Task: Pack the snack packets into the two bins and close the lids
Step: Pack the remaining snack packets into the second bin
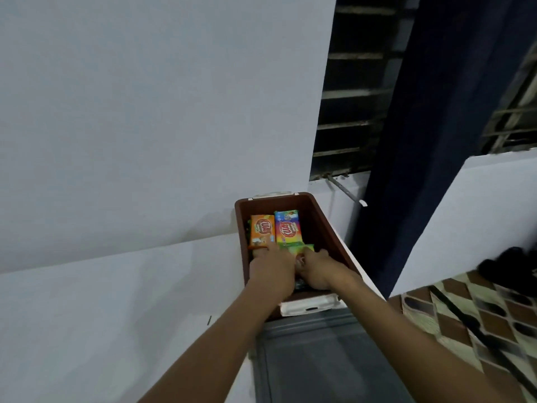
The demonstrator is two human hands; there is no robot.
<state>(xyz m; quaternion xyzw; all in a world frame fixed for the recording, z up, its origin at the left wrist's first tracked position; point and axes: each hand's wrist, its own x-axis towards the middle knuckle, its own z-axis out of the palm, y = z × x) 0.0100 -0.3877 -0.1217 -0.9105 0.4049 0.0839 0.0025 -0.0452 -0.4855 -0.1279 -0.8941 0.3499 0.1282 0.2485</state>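
A brown bin (325, 228) with white latches stands open on the white surface near the wall. Inside it lie an orange snack packet (261, 229) on the left and a rainbow-coloured packet (287, 226) beside it, both flat. A green packet (296, 249) lies just below them. My left hand (273, 270) reaches into the bin, fingers resting on the lower edge of the orange packet. My right hand (318, 271) is inside too, fingers curled on the green packet. A grey translucent lid (313, 362) lies flat in front of the bin, under my forearms.
A white wall (145, 112) rises behind the white surface (101, 315). A barred window (354, 97) and dark blue curtain (436, 126) are at the right. A patterned floor mat (479, 315) lies lower right, with a dark object (505, 264) on it.
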